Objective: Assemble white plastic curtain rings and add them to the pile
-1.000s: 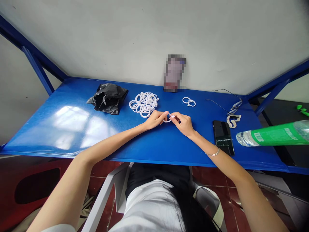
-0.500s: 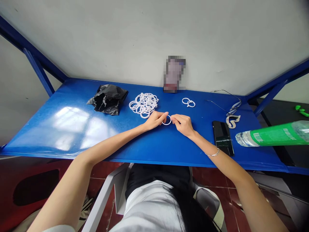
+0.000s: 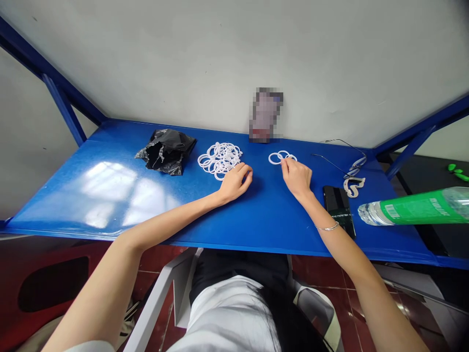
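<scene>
Blue table (image 3: 256,220) spreads between front edge (image 3: 234,249) and right hand (image 3: 297,177) pinching white ring (image 3: 270,158).

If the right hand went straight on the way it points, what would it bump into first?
The small group of white rings; the right hand probably touches them already, though depth is hard to judge.

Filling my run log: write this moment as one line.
left hand: by white ring pile; right hand: at smaller ring group; surface: blue table
</scene>
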Demonstrator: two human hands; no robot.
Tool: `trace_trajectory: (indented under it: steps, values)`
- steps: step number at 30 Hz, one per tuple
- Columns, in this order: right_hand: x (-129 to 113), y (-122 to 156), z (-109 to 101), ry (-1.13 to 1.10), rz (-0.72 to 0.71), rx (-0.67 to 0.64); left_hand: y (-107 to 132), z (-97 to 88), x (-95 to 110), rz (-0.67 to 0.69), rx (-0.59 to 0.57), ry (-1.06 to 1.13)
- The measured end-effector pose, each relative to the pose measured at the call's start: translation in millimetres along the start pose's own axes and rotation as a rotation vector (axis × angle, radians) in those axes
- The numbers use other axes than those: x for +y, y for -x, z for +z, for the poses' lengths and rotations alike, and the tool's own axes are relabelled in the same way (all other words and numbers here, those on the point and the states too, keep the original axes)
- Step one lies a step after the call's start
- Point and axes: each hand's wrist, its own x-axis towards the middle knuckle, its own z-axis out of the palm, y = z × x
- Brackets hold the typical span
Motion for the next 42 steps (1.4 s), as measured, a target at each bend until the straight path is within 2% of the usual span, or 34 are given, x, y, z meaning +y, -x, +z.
trace_trajectory:
  steps: [3, 6, 10, 14, 18, 21, 24, 27, 30, 33, 38, 42]
  values:
    - [20, -10, -3, 0.172, 0.13, -0.055, -2, -0.4, 1, 0.024, -0.008, -0.309]
    - [32, -13, -5, 0.261, 0.235, -0.122, -4, -0.6, 2, -0.027, -0.058, -0.508]
    - [32, -12, -6, 0.265, 0.284, -0.202, -4, 0.0, 2, -0.068, -0.123, -0.612]
    - [26, -10, -6, 0.244, 0.281, -0.171, -4, -1.5, 2, -0.087, -0.163, -0.635]
    - [24, -9, -4, 0.179, 0.214, -0.1, -5, -3.9, 1, -0.085, -0.192, -0.63]
    - [20, -7, -2, 0.056, 0.125, -0.065, -5, -3.0, -2, -0.024, -0.184, -0.602]
    - [11, -3, 1, -0.112, 0.016, -0.079, -4, 0.4, -7, 0.1, -0.184, -0.504]
    - [-1, 3, 2, -0.278, -0.172, -0.118, -4, 4.4, -12, 0.261, -0.219, -0.38]
    - [-12, 9, 1, -0.357, -0.34, -0.203, -2, 6.7, -12, 0.405, -0.279, -0.294]
    - [-19, 13, 2, -0.407, -0.456, -0.253, -1, 6.6, -10, 0.478, -0.326, -0.234]
    - [-18, 14, 9, -0.463, -0.48, -0.257, -1, 5.2, -8, 0.473, -0.324, -0.131]
    - [-15, 13, 14, -0.48, -0.403, -0.201, -3, 4.0, -7, 0.397, -0.198, -0.146]
